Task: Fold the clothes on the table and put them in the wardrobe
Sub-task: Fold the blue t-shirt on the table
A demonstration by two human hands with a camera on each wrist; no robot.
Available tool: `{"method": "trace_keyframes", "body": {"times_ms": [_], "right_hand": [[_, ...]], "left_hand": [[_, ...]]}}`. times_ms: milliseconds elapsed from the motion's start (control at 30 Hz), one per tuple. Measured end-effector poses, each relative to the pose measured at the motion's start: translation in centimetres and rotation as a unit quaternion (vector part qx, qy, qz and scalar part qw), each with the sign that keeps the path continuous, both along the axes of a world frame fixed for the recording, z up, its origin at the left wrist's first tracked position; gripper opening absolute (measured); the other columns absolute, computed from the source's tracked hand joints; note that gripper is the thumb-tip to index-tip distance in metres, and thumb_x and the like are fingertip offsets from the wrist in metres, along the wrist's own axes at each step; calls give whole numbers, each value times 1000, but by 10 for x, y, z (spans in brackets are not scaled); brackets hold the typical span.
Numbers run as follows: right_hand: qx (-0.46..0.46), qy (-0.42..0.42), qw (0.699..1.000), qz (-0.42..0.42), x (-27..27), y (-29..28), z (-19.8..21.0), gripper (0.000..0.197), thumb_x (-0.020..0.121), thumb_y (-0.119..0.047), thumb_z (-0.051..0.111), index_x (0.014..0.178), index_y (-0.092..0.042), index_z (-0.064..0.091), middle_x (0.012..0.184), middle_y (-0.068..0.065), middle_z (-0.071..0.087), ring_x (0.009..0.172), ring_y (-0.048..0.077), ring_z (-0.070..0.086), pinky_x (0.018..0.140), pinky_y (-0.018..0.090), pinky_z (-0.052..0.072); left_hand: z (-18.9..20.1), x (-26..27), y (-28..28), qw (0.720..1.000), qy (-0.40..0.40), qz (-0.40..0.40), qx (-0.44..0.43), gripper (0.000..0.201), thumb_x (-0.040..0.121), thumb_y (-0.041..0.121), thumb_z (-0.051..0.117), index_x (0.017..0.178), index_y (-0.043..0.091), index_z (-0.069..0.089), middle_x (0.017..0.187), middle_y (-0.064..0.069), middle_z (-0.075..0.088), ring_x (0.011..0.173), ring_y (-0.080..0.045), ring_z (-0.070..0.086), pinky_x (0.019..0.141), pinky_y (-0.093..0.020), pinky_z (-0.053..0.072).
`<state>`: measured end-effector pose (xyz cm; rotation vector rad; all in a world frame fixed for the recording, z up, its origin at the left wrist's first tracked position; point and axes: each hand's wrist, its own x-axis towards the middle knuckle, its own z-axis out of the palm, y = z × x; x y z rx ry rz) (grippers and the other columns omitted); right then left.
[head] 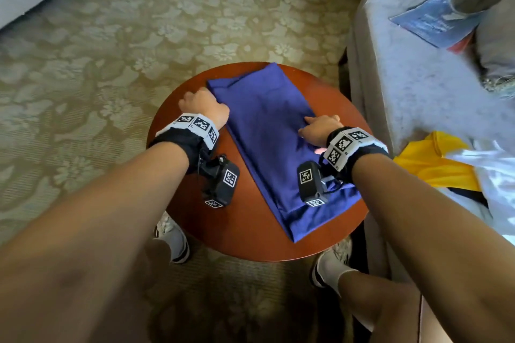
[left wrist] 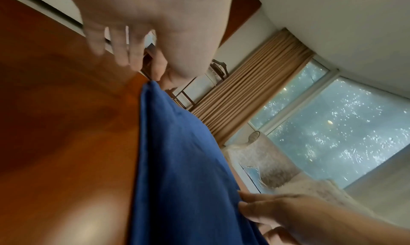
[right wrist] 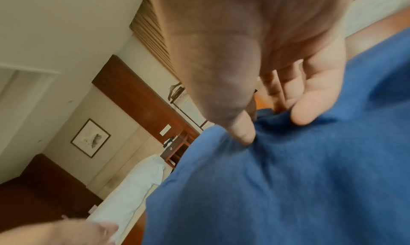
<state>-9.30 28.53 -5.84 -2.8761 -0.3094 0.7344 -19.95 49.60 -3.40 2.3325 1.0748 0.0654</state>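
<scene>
A blue garment (head: 267, 131), folded into a long strip, lies diagonally on the round wooden table (head: 245, 228). My left hand (head: 203, 104) is at the strip's left edge near its far end. In the left wrist view its thumb and forefinger (left wrist: 150, 70) meet at the edge of the blue cloth (left wrist: 182, 161) and pinch it. On the strip's right edge sits my right hand (head: 320, 131). The right wrist view shows that hand (right wrist: 270, 122) bunching a ridge of the fabric (right wrist: 288, 178) between thumb and fingers.
A grey upholstered seat (head: 404, 78) stands close on the right, with a blue booklet (head: 434, 19) on it and yellow (head: 434, 167) and white clothes (head: 490, 172) heaped nearer me. Patterned carpet (head: 139, 50) surrounds the table. My feet stand under its near rim.
</scene>
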Motion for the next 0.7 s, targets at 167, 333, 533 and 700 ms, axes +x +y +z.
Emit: {"method": "trace_keyframes", "body": {"times_ms": [167, 333, 533, 700], "right_hand": [[121, 25, 983, -135, -13, -9, 11, 25, 79, -34, 68, 84, -10, 71, 93, 10, 75, 81, 28, 73, 71, 32, 58], [118, -22, 971, -205, -23, -24, 8, 53, 78, -37, 77, 118, -5, 64, 122, 20, 64, 104, 33, 64, 81, 34, 53], [191, 91, 957, -199, -27, -21, 18, 31, 84, -28, 78, 76, -4, 60, 70, 8, 60, 68, 25, 57, 63, 32, 46], [246, 57, 949, -187, -31, -20, 9, 31, 86, -26, 73, 103, -1, 68, 105, 9, 68, 105, 29, 64, 95, 41, 51]], "left_hand": [[0, -18, 2, 976, -28, 34, -212, 20, 76, 24, 63, 78, 4, 61, 90, -16, 70, 87, -32, 70, 83, -46, 58], [8, -15, -14, 964, 4, 22, -267, 37, 77, 20, 70, 105, -2, 60, 96, -20, 67, 95, -37, 67, 85, -52, 56], [6, -6, -26, 972, 71, -7, -223, 51, 75, 21, 78, 118, -2, 60, 123, -19, 62, 114, -35, 61, 97, -46, 51], [1, -10, -21, 962, 31, 14, -271, 51, 72, 18, 79, 117, 1, 61, 121, -16, 64, 110, -33, 63, 94, -41, 53]]}}
